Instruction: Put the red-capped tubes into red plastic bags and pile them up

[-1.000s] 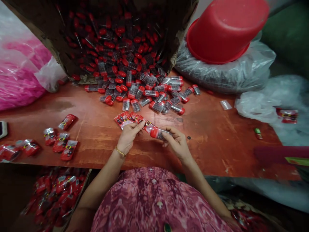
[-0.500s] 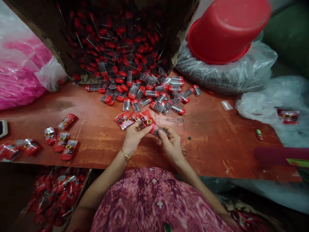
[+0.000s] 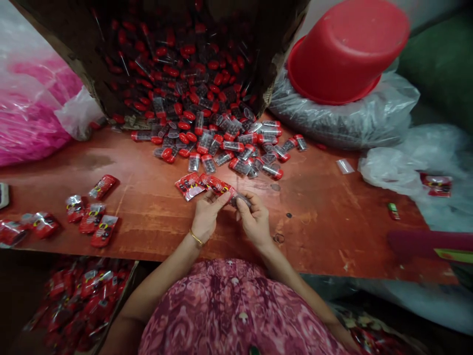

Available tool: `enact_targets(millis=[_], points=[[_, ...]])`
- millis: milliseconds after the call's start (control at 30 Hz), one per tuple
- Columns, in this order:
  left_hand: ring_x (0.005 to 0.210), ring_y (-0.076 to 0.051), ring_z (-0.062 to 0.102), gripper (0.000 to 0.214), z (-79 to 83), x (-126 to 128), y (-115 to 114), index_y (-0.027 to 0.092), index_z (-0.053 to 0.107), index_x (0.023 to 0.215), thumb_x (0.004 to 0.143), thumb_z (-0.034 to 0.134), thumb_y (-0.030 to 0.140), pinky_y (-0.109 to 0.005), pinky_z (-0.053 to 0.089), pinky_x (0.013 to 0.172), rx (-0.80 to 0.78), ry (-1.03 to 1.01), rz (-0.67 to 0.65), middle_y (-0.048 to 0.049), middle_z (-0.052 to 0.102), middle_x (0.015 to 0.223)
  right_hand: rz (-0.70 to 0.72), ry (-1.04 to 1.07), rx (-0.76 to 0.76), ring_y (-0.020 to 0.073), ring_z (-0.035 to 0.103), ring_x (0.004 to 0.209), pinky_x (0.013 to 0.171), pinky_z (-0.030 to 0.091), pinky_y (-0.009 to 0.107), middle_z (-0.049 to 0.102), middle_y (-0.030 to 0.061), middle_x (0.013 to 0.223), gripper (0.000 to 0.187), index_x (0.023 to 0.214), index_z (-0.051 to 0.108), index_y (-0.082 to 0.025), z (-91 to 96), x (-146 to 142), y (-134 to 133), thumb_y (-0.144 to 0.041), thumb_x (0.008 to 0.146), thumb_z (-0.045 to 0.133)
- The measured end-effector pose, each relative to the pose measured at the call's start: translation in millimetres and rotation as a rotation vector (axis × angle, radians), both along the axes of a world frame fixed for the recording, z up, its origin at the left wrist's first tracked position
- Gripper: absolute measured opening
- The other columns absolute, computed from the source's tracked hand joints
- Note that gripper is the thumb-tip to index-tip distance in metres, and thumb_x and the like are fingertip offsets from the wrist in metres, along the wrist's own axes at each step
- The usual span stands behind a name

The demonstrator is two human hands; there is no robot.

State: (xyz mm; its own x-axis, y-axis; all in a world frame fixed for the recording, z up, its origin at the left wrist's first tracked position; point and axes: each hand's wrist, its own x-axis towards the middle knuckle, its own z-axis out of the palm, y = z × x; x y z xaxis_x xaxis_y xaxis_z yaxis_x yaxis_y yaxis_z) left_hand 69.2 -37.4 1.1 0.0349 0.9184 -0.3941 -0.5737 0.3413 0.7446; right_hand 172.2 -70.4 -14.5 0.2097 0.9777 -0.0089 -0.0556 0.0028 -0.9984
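My left hand (image 3: 207, 213) is closed on a small red printed packet (image 3: 220, 186), pinching its near end. Opposite it, my right hand (image 3: 254, 217) pinches a small clear container with dark contents (image 3: 241, 198), which meets the mouth of the packet; fingers hide how far in it sits. Just beyond my left hand, flat red packets (image 3: 189, 186) lie on the table. Past them spreads a heap of clear containers with red caps (image 3: 232, 146), spilling from a cardboard box (image 3: 271, 84).
Several filled red packets (image 3: 104, 230) lie at the left, above a lower box of packets (image 3: 84, 305). A red bucket (image 3: 347, 49) stands upside down on a plastic bag (image 3: 332, 128) at the back right. A pink-filled bag (image 3: 33, 113) is at the far left.
The packet and the container have been brought in line with each other, and the packet now lies lower and flatter. Both hands stay close together; the view has shifted slightly.
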Motion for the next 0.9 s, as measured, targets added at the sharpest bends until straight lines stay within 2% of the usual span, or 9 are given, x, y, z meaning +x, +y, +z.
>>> enact_targets(millis=[100,233,300,433,533,633,733,900], points=[[0.066,-0.010,0.060,0.030,0.2,-2,2,0.014,0.063,0.071,0.052,0.080,0.031,-0.023,0.048,0.069,0.032,0.004,0.011,0.0005,0.066,0.070,0.025,0.010,-0.010,0.0070,0.043,0.043,0.043,0.039,0.020,0.052,-0.0057,0.060,0.022,0.097,0.053,-0.021,-5.1,-5,0,-0.037,0.081,0.054],[0.068,-0.012,0.062,0.031,-0.5,-1,2,0.013,0.063,0.071,0.055,0.079,0.034,-0.024,0.048,0.070,0.059,0.059,0.051,-0.0008,0.066,0.069,0.024,-0.078,0.014,0.0074,0.047,0.051,0.047,0.041,0.021,0.060,-0.0002,0.078,0.022,0.098,0.055,-0.021,-12.9,-9,-6,-0.035,0.082,0.055],[0.067,-0.012,0.063,0.032,-2.8,2,0,0.014,0.063,0.072,0.054,0.079,0.035,-0.023,0.049,0.068,0.053,0.050,0.047,-0.0011,0.067,0.070,-0.001,-0.063,0.005,0.0073,0.047,0.049,0.046,0.041,0.021,0.059,-0.0009,0.075,0.022,0.097,0.054,-0.021,-12.9,-11,-8,-0.036,0.081,0.055],[0.047,-0.007,0.054,0.034,-6.0,4,-4,0.016,0.064,0.079,0.058,0.076,0.039,-0.019,0.042,0.044,0.066,0.086,-0.052,-0.0005,0.067,0.069,0.043,0.146,-0.086,0.0065,0.044,0.041,0.041,0.038,0.019,0.050,-0.0067,0.056,0.025,0.091,0.053,-0.020,-5.3,-17,-4,-0.043,0.081,0.056],[0.041,-0.006,0.049,0.038,-2.0,-1,-3,0.016,0.064,0.085,0.059,0.075,0.041,-0.018,0.031,0.033,0.042,0.094,-0.124,-0.0022,0.069,0.074,0.078,0.232,-0.098,0.0063,0.047,0.043,0.044,0.041,0.019,0.054,-0.0064,0.060,0.030,0.090,0.052,-0.021,1.5,-18,0,-0.046,0.077,0.060],[0.055,-0.010,0.058,0.038,3.2,-7,2,0.016,0.064,0.082,0.055,0.078,0.038,-0.017,0.037,0.038,0.016,0.025,-0.059,-0.0033,0.070,0.079,0.165,0.229,-0.099,0.0083,0.055,0.050,0.053,0.048,0.022,0.061,-0.0040,0.069,0.035,0.094,0.052,-0.022,4.3,-14,1,-0.048,0.073,0.064],[0.070,-0.013,0.063,0.039,3.5,-7,2,0.016,0.064,0.084,0.054,0.079,0.036,-0.018,0.044,0.048,0.022,-0.034,-0.004,-0.0045,0.071,0.085,0.220,0.180,-0.112,0.0097,0.058,0.048,0.055,0.049,0.024,0.061,-0.0044,0.060,0.032,0.090,0.054,-0.020,1.3,-11,0,-0.047,0.074,0.063],[0.049,-0.009,0.053,0.052,1.8,-5,-4,0.016,0.064,0.096,0.056,0.076,0.046,-0.017,0.027,0.032,-0.033,-0.005,-0.117,-0.0078,0.071,0.092,0.176,0.227,-0.111,0.0081,0.054,0.040,0.041,0.045,0.021,0.063,-0.0048,0.063,0.035,0.080,0.052,-0.021,-6.3,-15,5,-0.047,0.066,0.071]])
